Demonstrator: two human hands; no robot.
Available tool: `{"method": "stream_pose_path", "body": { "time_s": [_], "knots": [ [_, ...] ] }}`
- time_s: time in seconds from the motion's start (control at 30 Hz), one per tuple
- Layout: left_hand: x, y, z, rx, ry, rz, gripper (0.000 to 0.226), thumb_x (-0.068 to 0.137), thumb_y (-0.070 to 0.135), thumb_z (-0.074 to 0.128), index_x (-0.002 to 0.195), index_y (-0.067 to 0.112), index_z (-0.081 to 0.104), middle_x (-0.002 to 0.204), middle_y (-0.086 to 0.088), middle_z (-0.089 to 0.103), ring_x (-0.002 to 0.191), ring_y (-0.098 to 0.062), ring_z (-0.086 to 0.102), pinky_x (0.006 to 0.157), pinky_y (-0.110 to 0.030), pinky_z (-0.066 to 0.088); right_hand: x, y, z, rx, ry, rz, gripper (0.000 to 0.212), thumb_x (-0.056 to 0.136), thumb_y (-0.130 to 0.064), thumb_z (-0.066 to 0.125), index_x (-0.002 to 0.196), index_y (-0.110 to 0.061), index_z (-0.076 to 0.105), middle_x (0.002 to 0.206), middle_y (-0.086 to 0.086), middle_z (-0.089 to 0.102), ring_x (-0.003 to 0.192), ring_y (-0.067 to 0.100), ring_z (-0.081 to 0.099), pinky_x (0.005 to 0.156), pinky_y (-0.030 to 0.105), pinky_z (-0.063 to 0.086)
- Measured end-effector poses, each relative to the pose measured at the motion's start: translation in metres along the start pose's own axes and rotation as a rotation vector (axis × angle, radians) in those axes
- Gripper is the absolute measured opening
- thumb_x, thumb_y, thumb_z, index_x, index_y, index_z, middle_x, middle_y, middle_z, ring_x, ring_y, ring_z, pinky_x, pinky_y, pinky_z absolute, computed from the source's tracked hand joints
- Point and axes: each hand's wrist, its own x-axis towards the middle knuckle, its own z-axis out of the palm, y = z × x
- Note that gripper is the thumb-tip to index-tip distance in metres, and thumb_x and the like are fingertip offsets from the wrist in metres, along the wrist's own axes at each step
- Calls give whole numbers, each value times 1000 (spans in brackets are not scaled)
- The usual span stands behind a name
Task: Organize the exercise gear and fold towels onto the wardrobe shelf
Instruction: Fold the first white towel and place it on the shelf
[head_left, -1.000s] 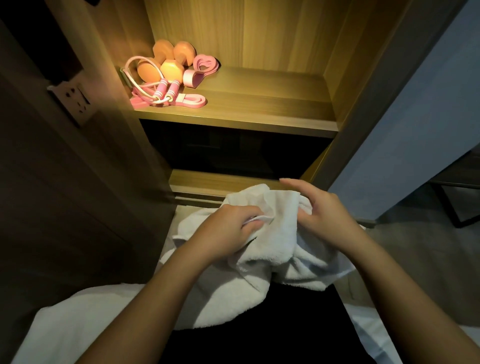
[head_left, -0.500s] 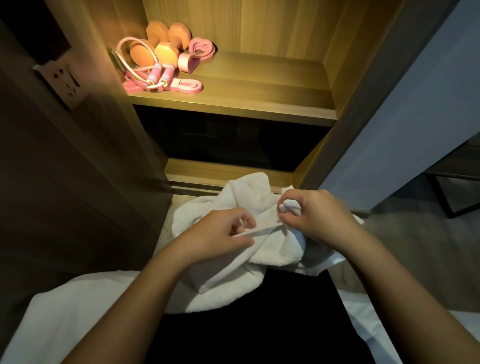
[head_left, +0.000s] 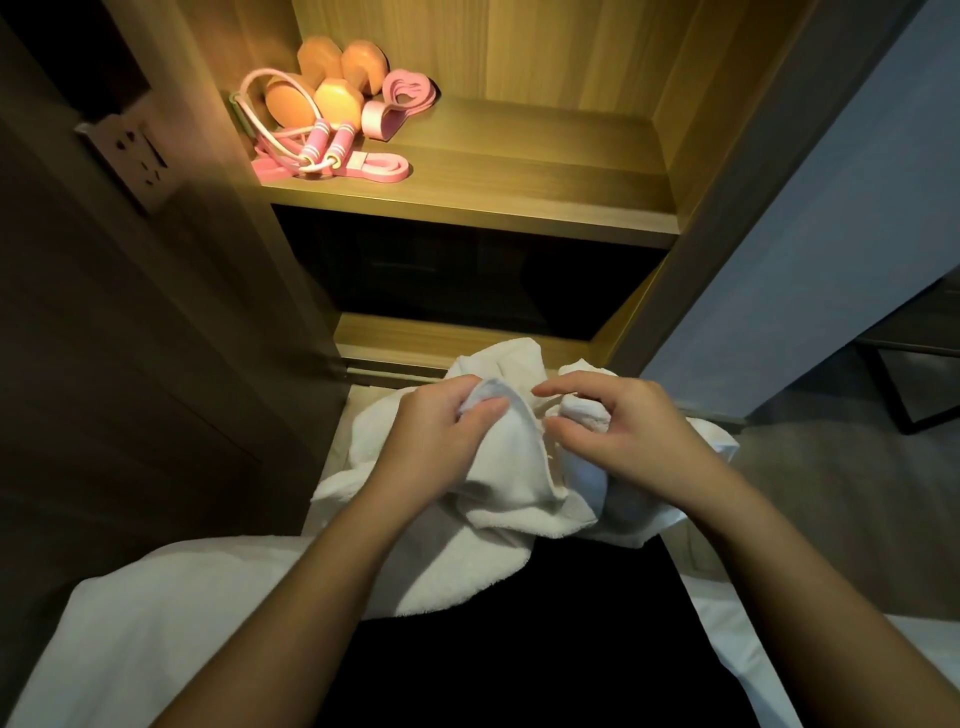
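White wall socket (head_left: 136, 156) on dark left panel, white bed sheet (head_left: 145, 634) below, grey floor (head_left: 841, 499) right, black frame (head_left: 894, 400) beyond.

Towel (head_left: 511, 462) in left hand (head_left: 436, 441), right hand (head_left: 628, 441) — dumbbells (head_left: 337, 101) on shelf (head_left: 519, 176)

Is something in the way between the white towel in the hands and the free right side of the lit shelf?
Nothing visible. The left hand and right hand hold the towel below the shelf; the exercise gear sits only at its left end.
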Motion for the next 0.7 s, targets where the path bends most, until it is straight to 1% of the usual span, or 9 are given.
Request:
{"method": "stream_pose_path", "body": {
  "time_s": [0.07, 0.2, 0.3, 0.37, 0.4, 0.5, 0.6, 0.63, 0.7],
  "knots": [
    [4, 3, 8, 19, 12, 17, 23, 92, 30, 60, 78, 13, 66, 69, -5, 63, 67, -17, 54, 61, -37, 45, 0, -1, 1, 94, 6, 50, 24, 78, -49, 64, 97, -36, 73, 95, -29, 67, 96, -7, 60, 83, 15, 46],
    [7, 4, 18, 27, -33, 10, 11, 92, 33, 59, 86, 23, 60, 75, 8, 62, 72, -11, 57, 62, -34, 47, 6, 1, 8, 145, 14, 132, 10, 82, -34, 72, 85, -27, 78, 82, -16, 72, 82, 4, 63, 76, 30, 53],
    [11, -7, 9, -187, -143, -79, 9, 88, 28, 51, 85, 30, 59, 69, 12, 62, 64, -9, 55, 57, -29, 43, 9, 5, 11, 115, -21, 171, 8, 83, -29, 68, 79, -27, 76, 78, -15, 71, 79, 6, 63, 76, 36, 55],
    [25, -15, -2, -382, -88, -109, 17, 86, 21, 48, 82, 26, 64, 73, 7, 66, 68, -10, 60, 57, -23, 46, 8, 7, 17, 32, -50, 178, 10, 80, -28, 66, 73, -26, 73, 77, -13, 70, 78, 7, 62, 75, 37, 54],
    [39, -20, -5, -381, -48, -106, 20, 89, 17, 48, 82, 27, 64, 80, 6, 68, 75, -10, 63, 60, -20, 48, 9, 7, 20, -19, -65, 177, 10, 79, -28, 65, 70, -26, 70, 75, -10, 70, 76, 9, 62, 74, 39, 54],
    [87, -34, -7, 47, -89, -93, 29, 95, 13, 50, 99, 41, 59, 109, 17, 59, 97, -3, 56, 74, -22, 49, 11, 8, 27, -109, -86, 169, 12, 75, -27, 63, 64, -28, 65, 66, -8, 68, 71, 13, 61, 70, 39, 54],
    [115, -40, 0, 254, -401, -99, 43, 91, 17, 57, 129, 35, 50, 136, 10, 46, 116, -8, 46, 92, -30, 46, 12, 11, 27, -123, -94, 163, 13, 74, -27, 63, 62, -31, 63, 64, -10, 66, 69, 13, 60, 69, 39, 54],
    [116, -38, 3, 264, -458, -40, 46, 89, 14, 58, 129, 33, 51, 138, 10, 44, 120, -8, 43, 96, -29, 44, 11, 12, 25, -111, -104, 155, 15, 74, -26, 64, 61, -33, 62, 63, -12, 65, 68, 13, 60, 69, 39, 54],
    [108, -33, 7, 212, -398, 112, 39, 85, 6, 59, 113, 33, 59, 128, 13, 47, 119, -5, 45, 98, -28, 43, 8, 15, 22, -67, -125, 134, 11, 77, -26, 65, 68, -32, 67, 69, -14, 68, 71, 12, 61, 71, 40, 54]
  ]
}}
